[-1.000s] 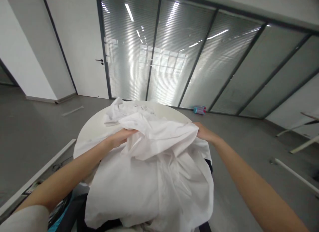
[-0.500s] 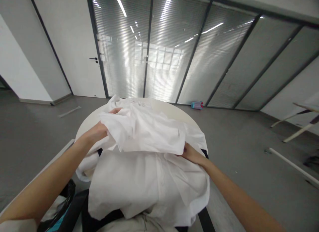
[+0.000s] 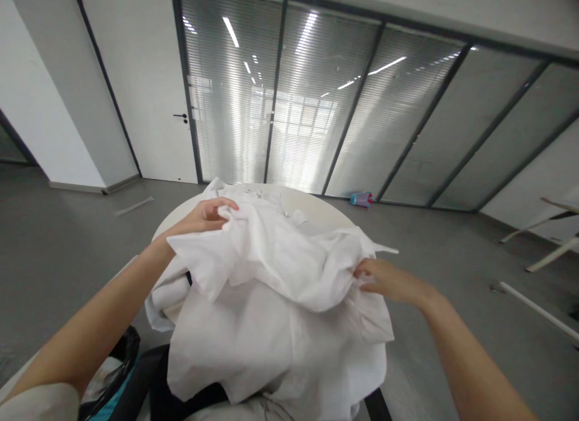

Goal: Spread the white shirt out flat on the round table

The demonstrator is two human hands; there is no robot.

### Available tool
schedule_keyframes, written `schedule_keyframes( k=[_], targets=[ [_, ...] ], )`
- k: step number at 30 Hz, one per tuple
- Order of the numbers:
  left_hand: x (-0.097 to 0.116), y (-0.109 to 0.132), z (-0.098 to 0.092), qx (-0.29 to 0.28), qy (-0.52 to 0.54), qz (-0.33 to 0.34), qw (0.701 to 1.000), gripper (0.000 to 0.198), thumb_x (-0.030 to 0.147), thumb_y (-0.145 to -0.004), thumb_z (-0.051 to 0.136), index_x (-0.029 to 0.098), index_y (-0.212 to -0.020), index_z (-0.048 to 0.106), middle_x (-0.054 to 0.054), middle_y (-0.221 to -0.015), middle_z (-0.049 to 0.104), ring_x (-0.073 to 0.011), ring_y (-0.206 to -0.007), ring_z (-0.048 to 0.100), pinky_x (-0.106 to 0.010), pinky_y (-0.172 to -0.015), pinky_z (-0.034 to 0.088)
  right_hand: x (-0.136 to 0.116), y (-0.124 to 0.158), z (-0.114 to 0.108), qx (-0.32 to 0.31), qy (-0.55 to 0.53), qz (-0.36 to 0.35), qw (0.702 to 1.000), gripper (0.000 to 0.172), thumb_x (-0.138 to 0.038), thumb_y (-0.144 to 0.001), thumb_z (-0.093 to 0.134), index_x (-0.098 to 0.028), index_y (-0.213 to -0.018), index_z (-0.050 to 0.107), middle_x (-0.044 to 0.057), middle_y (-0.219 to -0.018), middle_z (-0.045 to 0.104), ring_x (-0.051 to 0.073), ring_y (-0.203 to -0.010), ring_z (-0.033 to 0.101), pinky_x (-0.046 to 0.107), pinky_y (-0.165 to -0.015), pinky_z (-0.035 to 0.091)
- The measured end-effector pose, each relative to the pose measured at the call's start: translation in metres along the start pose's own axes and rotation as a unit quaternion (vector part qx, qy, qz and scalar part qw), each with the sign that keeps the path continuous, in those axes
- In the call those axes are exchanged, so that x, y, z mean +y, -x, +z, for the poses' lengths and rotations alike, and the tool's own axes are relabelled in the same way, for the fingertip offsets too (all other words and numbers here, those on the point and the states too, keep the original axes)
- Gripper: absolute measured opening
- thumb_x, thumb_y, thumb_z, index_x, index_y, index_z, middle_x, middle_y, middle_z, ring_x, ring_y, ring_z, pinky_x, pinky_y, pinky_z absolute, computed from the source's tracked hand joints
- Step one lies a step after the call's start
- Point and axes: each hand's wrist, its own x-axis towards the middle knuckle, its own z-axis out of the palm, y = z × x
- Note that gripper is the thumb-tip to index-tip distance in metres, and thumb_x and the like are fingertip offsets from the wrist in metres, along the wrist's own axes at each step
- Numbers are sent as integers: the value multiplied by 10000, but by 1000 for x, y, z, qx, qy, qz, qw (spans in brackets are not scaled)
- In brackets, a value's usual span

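White fabric, looking like a shirt [image 3: 271, 342], is spread over a round pale table [image 3: 312, 205] and hangs down over its near edge. My left hand [image 3: 210, 215] pinches a bunched fold on the upper left part of the cloth. On the right side, my right hand [image 3: 377, 277] has its fingers closed on another part of the same cloth. Between the hands the fabric is lifted and rumpled, with a loose corner sticking out past the right hand. Some fingertips are hidden in the folds.
A bin with a black liner [image 3: 111, 373] stands at the lower left. A blue and pink basket [image 3: 360, 199] lies on the floor by the glass wall. At the right are a white bar [image 3: 538, 309] near the floor and wooden furniture legs [image 3: 549, 255].
My left hand has moved up and right over the cloth. My right hand has shifted right, bunching the formerly flat fabric. The view has tilted slightly.
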Motion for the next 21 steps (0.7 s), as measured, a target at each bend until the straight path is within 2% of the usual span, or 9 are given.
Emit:
schedule_keyframes(
  k=[2, 5, 6, 9, 11, 14, 16, 19, 21],
  targets=[
    [14, -3, 19, -60, -61, 39, 996, 429, 498, -703, 727, 196, -1003, 676, -50, -883, 700, -246, -822, 662, -330, -727, 516, -19, -6, -8, -62, 18, -9, 998, 116, -235, -726, 656, -275, -797, 739, 95, -882, 744, 281, -826, 705, 404, -771, 568],
    [33, -9, 54, -196, -121, 115, 966, 240, 388, -755, 659, 208, -907, 706, -39, -961, 716, -261, -959, 646, -372, -906, 498, -76, -31, -15, 76, 10, -105, 992, 328, -234, -888, 527, -282, -1150, 717, 88, -1221, 680, 289, -1168, 616, 488, -1046, 455],
    [37, -11, 66, -239, -128, 130, 954, 221, 351, -756, 655, 212, -919, 709, -35, -975, 718, -260, -971, 645, -380, -937, 489, -98, -40, -16, 73, -14, -163, 984, 392, -247, -900, 538, -300, -1268, 663, 75, -1314, 633, 286, -1254, 562, 495, -1088, 422],
    [33, -14, 91, -268, -122, 136, 946, 239, 322, -749, 683, 209, -960, 691, -39, -977, 715, -257, -938, 658, -386, -909, 512, -146, -61, -10, -42, -55, -278, 958, 613, -250, -873, 620, -367, -1458, 480, 27, -1456, 521, 268, -1368, 456, 473, -1130, 383],
    [21, -12, 97, -253, -79, 115, 957, 278, 365, -789, 681, 206, -1016, 658, -52, -973, 716, -265, -951, 674, -392, -880, 528, -158, -68, -1, -81, -72, -300, 948, 686, -193, -865, 614, -383, -1492, 413, 16, -1481, 485, 252, -1368, 449, 442, -1123, 389],
    [-2, -4, 92, -229, 13, 72, 971, 477, 398, -865, 643, 239, -1284, 480, -77, -1073, 725, -263, -1066, 679, -408, -908, 528, -151, -72, 16, -78, -83, -301, 947, 674, -134, -877, 570, -361, -1489, 400, 32, -1478, 468, 232, -1324, 478, 406, -1087, 409],
    [-17, 2, 80, -160, 22, 40, 986, 590, 417, -877, 640, 261, -1370, 355, -95, -1129, 723, -254, -1096, 677, -409, -908, 530, -144, -72, 27, -73, -50, -311, 946, 511, -131, -889, 554, -325, -1362, 544, 51, -1474, 462, 228, -1292, 494, 403, -1069, 402],
    [-35, 9, 54, -79, -33, 12, 996, 434, 468, -886, 599, 230, -1237, 506, -106, -1063, 739, -264, -1045, 695, -396, -860, 544, -141, -78, 35, -33, 29, -329, 943, 202, -140, -881, 573, -255, -989, 700, 69, -1390, 546, 254, -1254, 495, 445, -1082, 318],
    [-42, 14, 35, -118, -65, 11, 991, 353, 480, -850, 618, 208, -1074, 634, -111, -1041, 741, -278, -1028, 697, -384, -840, 554, -145, -88, 33, 19, 53, -308, 950, 132, -128, -843, 586, -220, -833, 680, 78, -1199, 658, 264, -1161, 532, 448, -1060, 282]
  ],
)
